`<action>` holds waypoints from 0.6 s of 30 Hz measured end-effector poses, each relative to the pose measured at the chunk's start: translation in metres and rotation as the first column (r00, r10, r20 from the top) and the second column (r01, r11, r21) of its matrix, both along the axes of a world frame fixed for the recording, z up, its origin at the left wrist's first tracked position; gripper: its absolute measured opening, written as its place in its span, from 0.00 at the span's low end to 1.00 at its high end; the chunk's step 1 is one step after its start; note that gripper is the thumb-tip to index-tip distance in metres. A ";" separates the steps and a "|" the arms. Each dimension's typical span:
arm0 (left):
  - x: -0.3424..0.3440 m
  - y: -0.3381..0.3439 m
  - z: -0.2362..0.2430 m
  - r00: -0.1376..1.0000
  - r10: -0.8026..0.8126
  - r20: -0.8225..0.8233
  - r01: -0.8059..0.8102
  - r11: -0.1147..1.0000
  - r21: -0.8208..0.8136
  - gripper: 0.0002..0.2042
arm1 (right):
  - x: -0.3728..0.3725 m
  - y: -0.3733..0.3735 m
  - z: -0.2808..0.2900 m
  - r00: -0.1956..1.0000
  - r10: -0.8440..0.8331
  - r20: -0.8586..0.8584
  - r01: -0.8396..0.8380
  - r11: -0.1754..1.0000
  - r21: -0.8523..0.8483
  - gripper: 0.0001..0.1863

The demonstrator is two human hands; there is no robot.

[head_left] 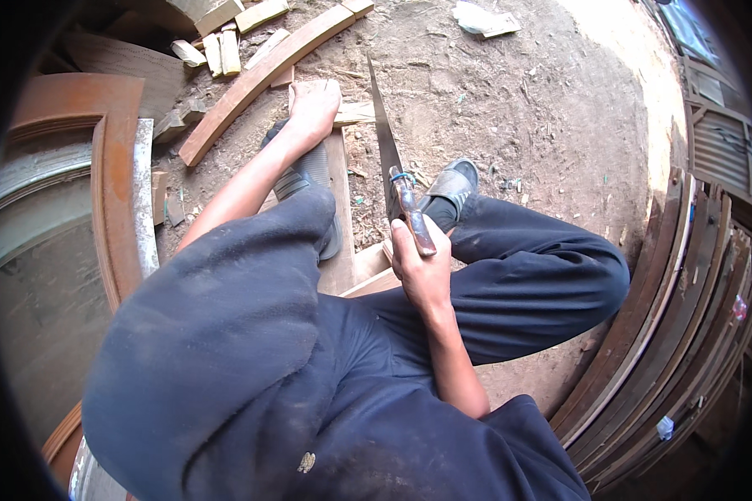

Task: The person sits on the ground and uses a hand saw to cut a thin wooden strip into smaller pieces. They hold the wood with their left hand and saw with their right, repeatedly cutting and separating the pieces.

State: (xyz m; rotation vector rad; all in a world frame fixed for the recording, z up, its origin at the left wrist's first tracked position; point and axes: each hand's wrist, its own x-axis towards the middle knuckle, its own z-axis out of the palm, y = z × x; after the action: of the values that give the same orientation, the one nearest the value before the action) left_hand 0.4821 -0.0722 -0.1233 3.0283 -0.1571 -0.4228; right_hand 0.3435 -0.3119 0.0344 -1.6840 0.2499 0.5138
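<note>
My right hand (424,265) is wrapped round the dark, worn handle (411,215) of a handsaw, which has a blue-green tie near the blade. The long, tapering saw blade (384,134) points away from me, edge-on. It passes close by the end of a short pale wood piece (356,113); I cannot tell whether they touch. My left hand (316,108) is closed over that wood piece, its fingertips partly hidden. A plank (338,179) runs beneath it toward me, beside my left sandalled foot (311,167). My right sandalled foot (455,185) rests on the ground beyond the saw handle.
A curved wooden beam (267,83) and several wood offcuts (226,50) lie at the far left. Brown wooden frames (109,184) stand at my left. Long, dark boards (643,309) are stacked at my right. Dirt ground (543,117) with scattered chips stretches ahead.
</note>
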 end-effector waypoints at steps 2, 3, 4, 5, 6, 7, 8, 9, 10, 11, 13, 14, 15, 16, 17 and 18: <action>0.000 0.009 -0.019 0.998 0.033 0.044 -0.031 0.999 -0.042 0.21 | -0.004 0.002 0.000 1.000 0.018 -0.007 -0.018 1.000 -0.005 0.10; 0.000 0.009 -0.021 0.998 0.064 0.006 -0.063 0.994 -0.085 0.21 | -0.005 0.002 0.000 1.000 0.022 -0.010 -0.022 1.000 -0.015 0.10; 0.000 0.010 -0.021 0.995 0.096 -0.033 -0.100 0.987 -0.126 0.22 | -0.005 0.002 0.000 1.000 0.026 -0.004 -0.026 1.000 -0.014 0.10; -0.001 0.009 -0.021 0.995 0.093 -0.017 -0.095 0.988 -0.119 0.23 | -0.005 0.002 0.000 1.000 0.031 0.001 -0.031 0.999 -0.013 0.10; -0.002 0.009 -0.021 0.996 0.091 -0.001 -0.090 0.990 -0.111 0.25 | -0.006 0.002 -0.001 0.999 0.036 0.007 -0.036 0.999 -0.012 0.10; -0.003 0.008 -0.020 0.996 0.086 0.015 -0.084 0.991 -0.106 0.27 | -0.006 0.003 -0.001 0.999 0.045 0.005 -0.044 0.999 -0.014 0.10; -0.006 0.001 -0.007 0.997 0.071 0.016 -0.069 0.994 -0.089 0.29 | -0.007 0.002 -0.001 0.999 0.048 0.003 -0.048 0.999 -0.018 0.10; -0.011 -0.006 0.007 0.998 0.056 0.017 -0.054 0.996 -0.072 0.31 | -0.007 0.001 -0.002 0.999 0.052 0.001 -0.052 0.998 -0.022 0.10; -0.017 -0.008 0.017 0.999 0.049 0.014 -0.048 0.998 -0.051 0.34 | -0.008 0.002 -0.001 0.998 0.063 0.006 -0.063 0.998 -0.023 0.11; -0.021 -0.008 0.011 0.988 0.053 0.148 -0.052 0.999 -0.011 0.34 | -0.010 0.003 -0.001 0.997 0.074 0.011 -0.074 0.997 -0.023 0.11; -0.031 -0.014 0.000 0.913 0.038 0.406 -0.068 0.996 0.060 0.35 | -0.013 0.002 -0.004 0.994 0.104 0.039 -0.102 0.993 -0.050 0.12; -0.030 -0.013 0.005 0.968 0.086 0.237 -0.084 0.996 -0.017 0.33 | -0.013 0.003 -0.005 0.992 0.111 0.065 -0.106 0.991 -0.077 0.12; -0.029 -0.009 0.010 0.991 0.117 0.057 -0.112 0.990 -0.090 0.32 | -0.013 0.004 -0.006 0.989 0.118 0.091 -0.109 0.988 -0.105 0.12; -0.031 -0.004 0.019 0.982 0.142 -0.128 -0.160 0.976 -0.149 0.31 | -0.014 0.005 -0.005 0.984 0.134 0.114 -0.120 0.985 -0.127 0.12; -0.038 0.004 0.014 0.989 0.146 -0.003 -0.142 0.960 -0.240 0.24 | -0.013 0.006 -0.004 0.979 0.152 0.136 -0.132 0.980 -0.146 0.12; -0.039 0.004 0.008 0.985 0.174 0.021 -0.161 0.948 -0.274 0.23 | -0.012 0.007 -0.004 0.973 0.169 0.157 -0.143 0.976 -0.166 0.12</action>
State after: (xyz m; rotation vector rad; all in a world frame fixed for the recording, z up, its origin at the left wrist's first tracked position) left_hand 0.4427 -0.0683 -0.1152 2.7536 0.0383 -0.2917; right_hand 0.3310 -0.3048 0.0303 -1.8967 0.0318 0.4726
